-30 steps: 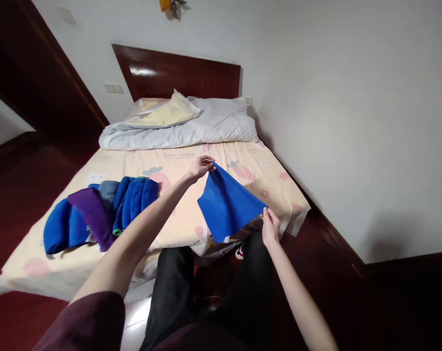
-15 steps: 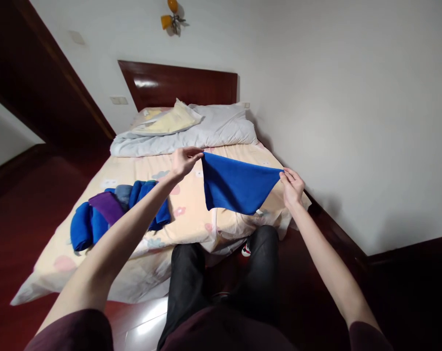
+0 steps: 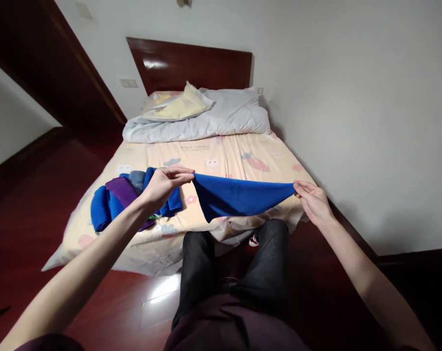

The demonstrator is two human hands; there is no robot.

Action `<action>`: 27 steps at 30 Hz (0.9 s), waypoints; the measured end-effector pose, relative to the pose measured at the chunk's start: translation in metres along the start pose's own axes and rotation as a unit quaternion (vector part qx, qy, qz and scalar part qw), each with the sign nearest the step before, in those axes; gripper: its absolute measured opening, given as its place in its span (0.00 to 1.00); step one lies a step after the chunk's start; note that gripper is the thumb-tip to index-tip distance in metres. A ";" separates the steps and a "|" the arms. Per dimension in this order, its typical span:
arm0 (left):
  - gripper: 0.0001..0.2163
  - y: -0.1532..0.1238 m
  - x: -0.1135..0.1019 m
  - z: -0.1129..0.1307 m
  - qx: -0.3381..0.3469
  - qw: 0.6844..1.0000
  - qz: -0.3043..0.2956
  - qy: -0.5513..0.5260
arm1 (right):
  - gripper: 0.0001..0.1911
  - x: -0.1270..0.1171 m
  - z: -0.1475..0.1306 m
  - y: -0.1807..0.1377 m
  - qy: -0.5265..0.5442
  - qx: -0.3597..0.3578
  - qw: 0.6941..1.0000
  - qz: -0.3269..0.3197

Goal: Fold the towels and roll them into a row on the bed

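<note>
A blue cloth is stretched between my two hands above the near edge of the bed. My left hand pinches its upper left corner, and my right hand pinches the upper right one. The lower part of the cloth hangs free, with a point drooping at the left. Behind my left forearm lies a group of rolled or folded cloths, mostly blue, with a purple cloth and a grey-blue one among them. My forearm hides part of that group.
The bed has a patterned cream sheet. At its head lie a rolled pale quilt and a yellowish pillow, before a dark wooden headboard. A white wall stands along the right side.
My hands have moved lower and farther apart, pulling the blue cloth's top edge wider. The cloth now hangs in a shallower band. My view has tilted down.
</note>
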State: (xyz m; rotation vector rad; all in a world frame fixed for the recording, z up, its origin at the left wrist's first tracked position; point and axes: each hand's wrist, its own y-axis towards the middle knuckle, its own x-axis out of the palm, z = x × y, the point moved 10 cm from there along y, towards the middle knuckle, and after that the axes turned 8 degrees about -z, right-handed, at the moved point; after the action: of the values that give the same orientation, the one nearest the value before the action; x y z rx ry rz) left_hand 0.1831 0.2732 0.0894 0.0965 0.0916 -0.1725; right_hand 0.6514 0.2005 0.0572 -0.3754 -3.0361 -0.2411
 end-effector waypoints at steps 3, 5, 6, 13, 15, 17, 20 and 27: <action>0.24 -0.010 -0.010 -0.010 -0.044 0.999 0.007 -0.008 | 0.27 0.017 0.004 0.001 -0.013 0.044 0.999 -0.027; 0.24 -0.007 -0.017 -0.019 -0.062 0.998 0.013 -0.005 | 0.27 0.029 0.008 0.008 -0.020 0.071 0.996 -0.044; 0.24 -0.003 -0.021 -0.023 -0.063 0.998 0.016 -0.002 | 0.26 0.036 0.010 0.014 -0.021 0.083 0.995 -0.052; 0.18 0.075 -0.039 -0.076 -0.061 0.997 0.023 0.031 | 0.21 0.095 0.051 0.091 0.000 0.150 0.984 -0.093; 0.18 0.104 -0.046 -0.083 -0.054 0.997 0.045 0.033 | 0.20 0.111 0.061 0.119 0.005 0.143 0.987 -0.071; 0.19 0.129 -0.054 -0.077 -0.024 0.997 0.065 0.032 | 0.20 0.124 0.065 0.144 0.013 0.122 0.991 -0.045; 0.20 0.151 -0.066 -0.056 0.056 0.995 0.078 0.033 | 0.22 0.138 0.065 0.170 0.031 0.066 0.997 -0.028; 0.17 0.114 -0.089 -0.085 0.099 0.972 0.126 0.169 | 0.26 0.139 0.105 0.167 0.018 -0.031 0.997 -0.065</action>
State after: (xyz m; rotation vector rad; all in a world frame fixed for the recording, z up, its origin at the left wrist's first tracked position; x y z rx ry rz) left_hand 0.1087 0.4088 0.0239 0.3359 0.4006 0.0918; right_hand 0.5525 0.4103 -0.0089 -0.1739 -3.0267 -0.3468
